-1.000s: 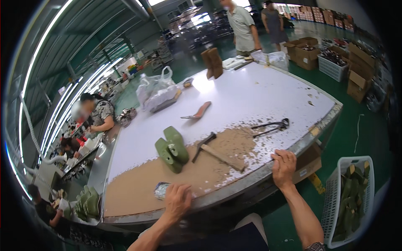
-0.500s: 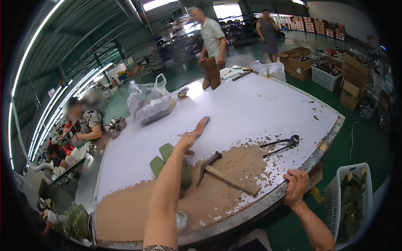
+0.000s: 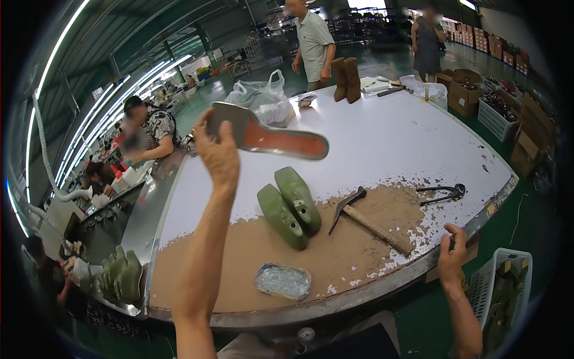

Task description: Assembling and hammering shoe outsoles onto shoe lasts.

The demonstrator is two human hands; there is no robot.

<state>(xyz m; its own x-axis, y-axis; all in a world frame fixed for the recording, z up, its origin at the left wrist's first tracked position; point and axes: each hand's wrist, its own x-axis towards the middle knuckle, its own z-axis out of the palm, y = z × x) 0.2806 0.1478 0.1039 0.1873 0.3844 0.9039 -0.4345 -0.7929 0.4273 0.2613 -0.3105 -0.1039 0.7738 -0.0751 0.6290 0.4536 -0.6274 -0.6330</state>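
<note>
My left hand (image 3: 218,149) is raised above the table's left part, its thumb and fingers closed round the grey heel end of an insole (image 3: 284,142). The insole's front half is reddish brown with a grey rim. Below it, a pair of green shoe lasts (image 3: 291,206) lies side by side on the table. A cobbler's hammer (image 3: 376,230) with a wooden handle rests to their right, and black pincers (image 3: 442,193) lie beyond. My right hand (image 3: 452,254) is by the table's right front edge, fingers apart and slightly bent, holding nothing.
The white table top (image 3: 394,137) is worn brown in front. A plastic-wrapped block (image 3: 283,281) lies near its front edge. Brown boots (image 3: 347,79) and a plastic bag (image 3: 263,100) stand at the back. A white basket (image 3: 499,299) is at right; more lasts (image 3: 121,275) at left. People are nearby.
My left hand has lifted the insole up and to the left, away from the lasts. My right hand has loosened from the table edge. The view has shifted.
</note>
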